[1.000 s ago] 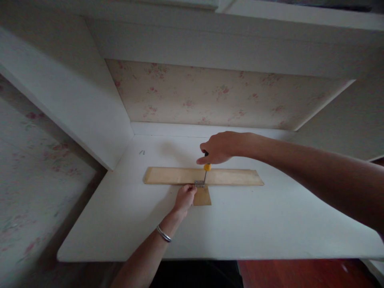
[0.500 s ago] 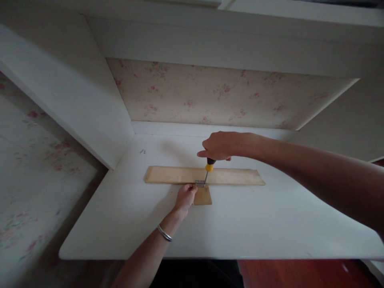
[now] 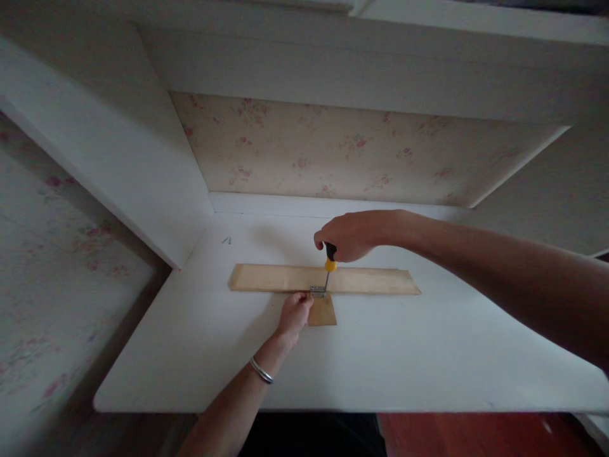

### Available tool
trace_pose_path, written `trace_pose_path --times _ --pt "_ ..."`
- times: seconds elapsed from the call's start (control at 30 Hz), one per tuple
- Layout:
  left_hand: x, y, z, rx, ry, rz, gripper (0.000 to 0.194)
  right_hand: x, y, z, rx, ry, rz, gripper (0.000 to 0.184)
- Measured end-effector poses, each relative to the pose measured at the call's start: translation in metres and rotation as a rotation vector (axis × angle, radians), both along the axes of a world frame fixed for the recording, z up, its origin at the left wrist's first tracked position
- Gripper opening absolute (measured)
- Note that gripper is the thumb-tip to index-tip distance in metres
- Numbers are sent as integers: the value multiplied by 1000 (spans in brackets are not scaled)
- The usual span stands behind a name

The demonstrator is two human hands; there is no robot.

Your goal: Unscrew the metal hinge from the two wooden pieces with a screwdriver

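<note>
Just below the centre of the frame, a metal hinge (image 3: 317, 289) bridges the lower edge of the long board (image 3: 276, 278) and the small wooden piece (image 3: 323, 312) beneath it. The right hand (image 3: 349, 236) is closed around the black handle of the screwdriver (image 3: 330, 264), whose shaft comes down, leaning a little, to the hinge's right end. Good turning here calls for the shaft brought nearer upright, steady downward pressure and short turns, since a leaning tip could slip and scar the wood. The left hand (image 3: 294, 315) has its fingers drawn together at the hinge's left end; at this scale I cannot tell whether they pinch the metal or merely press beside it. Firm pressure there should stop the hinge twisting, with fingertips clear of the tip's path. Two slim metal pieces (image 3: 227, 240) lie left of centre on the white tabletop (image 3: 409, 355), well apart from the board
</note>
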State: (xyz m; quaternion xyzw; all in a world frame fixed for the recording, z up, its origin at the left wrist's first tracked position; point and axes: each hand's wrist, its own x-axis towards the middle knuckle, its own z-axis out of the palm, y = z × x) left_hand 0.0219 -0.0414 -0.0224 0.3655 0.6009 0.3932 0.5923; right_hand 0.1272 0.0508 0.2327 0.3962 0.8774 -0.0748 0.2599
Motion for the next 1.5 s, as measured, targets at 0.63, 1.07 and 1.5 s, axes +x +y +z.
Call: trace_pose_path --times 0.63,1.07,1.5 --pt "0 0 0 14 13 -6 19 0 -1 -1 7 -1 21 44" --pt "-1 0 0 19 56 -33 19 0 -2 -3 41 34 108 56" --pt "-1 1 -3 14 42 -13 19 1 -1 -3 69 15 73 55"
